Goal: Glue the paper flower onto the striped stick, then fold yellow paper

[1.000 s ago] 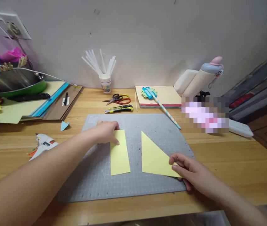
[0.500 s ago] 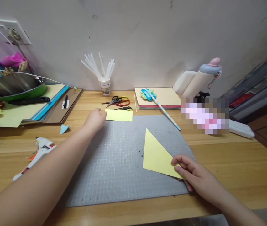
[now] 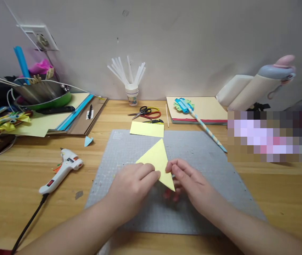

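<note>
A yellow paper triangle (image 3: pixel 158 160) is lifted slightly over the middle of the grey cutting mat (image 3: pixel 206 156). My left hand (image 3: pixel 132 186) pinches its near left edge, and my right hand (image 3: pixel 188 180) pinches its near right corner. A yellow paper strip (image 3: pixel 147 129) lies flat across the mat's far edge, apart from both hands.
Scissors (image 3: pixel 145 112) and a utility knife (image 3: pixel 155 121) lie behind the strip. A cup of white sticks (image 3: pixel 132 95) stands by the wall. A glue gun (image 3: pixel 63 170) lies left of the mat. Paper stacks (image 3: pixel 201 111) and a striped stick (image 3: pixel 206 131) are at right; a bowl (image 3: pixel 44 94) is at far left.
My left hand let go of the strip at the mat's far edge and came back to the triangle. My right hand carried the triangle toward the mat's middle; both hands now hold it.
</note>
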`<act>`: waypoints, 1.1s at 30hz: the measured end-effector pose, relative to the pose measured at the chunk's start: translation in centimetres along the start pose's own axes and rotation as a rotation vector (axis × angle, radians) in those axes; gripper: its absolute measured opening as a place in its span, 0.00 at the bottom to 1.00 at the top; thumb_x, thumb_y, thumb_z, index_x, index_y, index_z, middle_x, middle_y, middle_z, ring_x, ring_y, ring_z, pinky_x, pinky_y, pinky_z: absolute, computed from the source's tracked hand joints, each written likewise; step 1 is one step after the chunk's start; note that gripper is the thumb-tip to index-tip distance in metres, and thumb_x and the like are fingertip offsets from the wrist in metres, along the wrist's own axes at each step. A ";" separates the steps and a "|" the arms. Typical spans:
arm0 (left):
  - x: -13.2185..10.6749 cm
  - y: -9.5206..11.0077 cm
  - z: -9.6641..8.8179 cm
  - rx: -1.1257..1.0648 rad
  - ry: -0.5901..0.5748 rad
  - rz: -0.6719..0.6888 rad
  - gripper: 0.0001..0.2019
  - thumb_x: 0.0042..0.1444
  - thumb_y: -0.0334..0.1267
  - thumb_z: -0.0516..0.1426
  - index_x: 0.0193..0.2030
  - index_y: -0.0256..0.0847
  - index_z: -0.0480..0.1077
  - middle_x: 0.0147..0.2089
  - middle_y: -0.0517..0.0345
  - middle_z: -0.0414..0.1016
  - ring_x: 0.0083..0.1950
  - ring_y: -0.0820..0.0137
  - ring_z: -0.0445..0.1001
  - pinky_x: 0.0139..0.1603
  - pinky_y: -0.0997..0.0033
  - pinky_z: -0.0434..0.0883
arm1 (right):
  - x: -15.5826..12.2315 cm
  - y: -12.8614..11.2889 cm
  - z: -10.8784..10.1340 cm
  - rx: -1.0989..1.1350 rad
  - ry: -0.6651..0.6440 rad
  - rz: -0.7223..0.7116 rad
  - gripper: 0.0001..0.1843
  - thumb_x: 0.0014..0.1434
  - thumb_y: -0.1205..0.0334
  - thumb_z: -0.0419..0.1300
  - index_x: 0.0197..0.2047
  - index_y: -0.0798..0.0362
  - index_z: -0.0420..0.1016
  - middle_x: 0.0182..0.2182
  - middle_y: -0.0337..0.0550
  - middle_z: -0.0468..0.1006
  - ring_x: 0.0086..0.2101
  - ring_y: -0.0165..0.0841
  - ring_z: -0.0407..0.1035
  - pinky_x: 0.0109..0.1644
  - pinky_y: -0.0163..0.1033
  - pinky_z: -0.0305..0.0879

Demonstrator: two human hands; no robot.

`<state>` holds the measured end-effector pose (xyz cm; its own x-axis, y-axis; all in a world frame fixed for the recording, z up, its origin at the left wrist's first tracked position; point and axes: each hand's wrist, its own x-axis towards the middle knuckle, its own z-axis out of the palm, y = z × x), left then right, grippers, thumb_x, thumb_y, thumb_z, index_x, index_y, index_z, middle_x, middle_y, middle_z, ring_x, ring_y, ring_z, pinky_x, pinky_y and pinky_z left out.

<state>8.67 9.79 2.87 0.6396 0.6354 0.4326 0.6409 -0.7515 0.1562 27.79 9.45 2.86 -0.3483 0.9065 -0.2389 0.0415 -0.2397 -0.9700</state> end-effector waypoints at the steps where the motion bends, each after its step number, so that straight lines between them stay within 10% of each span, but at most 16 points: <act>1: -0.3 -0.3 0.0 -0.024 0.053 0.001 0.08 0.60 0.28 0.50 0.43 0.40 0.67 0.37 0.56 0.74 0.35 0.70 0.70 0.31 0.71 0.65 | 0.4 0.1 -0.6 -0.112 0.023 -0.092 0.12 0.65 0.50 0.45 0.40 0.48 0.62 0.28 0.35 0.68 0.25 0.29 0.67 0.27 0.35 0.64; 5: -0.7 -0.7 -0.1 -0.191 0.218 -0.019 0.12 0.56 0.24 0.53 0.46 0.39 0.66 0.41 0.54 0.73 0.40 0.72 0.71 0.37 0.72 0.69 | 1.7 0.9 -4.1 -0.756 0.203 -0.653 0.12 0.56 0.68 0.53 0.44 0.49 0.66 0.39 0.44 0.70 0.41 0.37 0.66 0.45 0.46 0.64; 10: -0.1 -1.5 -0.3 -0.524 0.156 -0.066 0.13 0.55 0.22 0.52 0.44 0.42 0.65 0.43 0.53 0.70 0.43 0.73 0.71 0.43 0.72 0.70 | 2.2 1.0 -6.8 -1.172 0.063 -0.819 0.25 0.55 0.74 0.52 0.54 0.45 0.66 0.56 0.47 0.67 0.54 0.41 0.61 0.58 0.55 0.53; 15: 0.4 -3.9 0.0 -0.565 -0.025 -0.318 0.12 0.54 0.24 0.50 0.41 0.43 0.67 0.49 0.53 0.68 0.51 0.69 0.68 0.52 0.66 0.68 | 2.4 1.3 -6.7 -1.229 -0.003 -0.744 0.28 0.62 0.75 0.45 0.60 0.41 0.63 0.63 0.42 0.60 0.57 0.36 0.60 0.56 0.46 0.61; 19: 0.4 -4.5 0.1 -0.461 0.080 -0.579 0.23 0.43 0.17 0.44 0.41 0.43 0.66 0.47 0.56 0.68 0.52 0.69 0.65 0.56 0.61 0.63 | 2.5 2.3 -5.6 -1.333 0.103 -0.542 0.30 0.60 0.76 0.46 0.62 0.41 0.62 0.62 0.42 0.61 0.53 0.39 0.64 0.49 0.47 0.67; 26: 0.7 -1.9 0.7 -0.265 -0.197 -0.377 0.09 0.52 0.36 0.58 0.42 0.45 0.68 0.46 0.56 0.70 0.49 0.62 0.65 0.49 0.57 0.62 | 2.0 2.6 -3.4 -1.388 0.081 -0.386 0.28 0.61 0.72 0.50 0.63 0.42 0.60 0.62 0.46 0.61 0.51 0.43 0.62 0.49 0.51 0.65; 33: 0.3 -2.1 2.1 -0.204 -0.315 -0.297 0.03 0.58 0.33 0.53 0.36 0.43 0.67 0.40 0.59 0.71 0.44 0.66 0.67 0.44 0.62 0.62 | 1.6 2.5 -3.2 -1.340 0.046 -0.389 0.23 0.62 0.67 0.51 0.60 0.44 0.65 0.61 0.47 0.63 0.51 0.44 0.59 0.49 0.53 0.64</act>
<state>8.40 11.94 0.79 0.5592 0.8270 0.0579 0.7393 -0.5291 0.4166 30.35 11.47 -0.11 -0.5147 0.8540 0.0762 0.8132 0.5144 -0.2722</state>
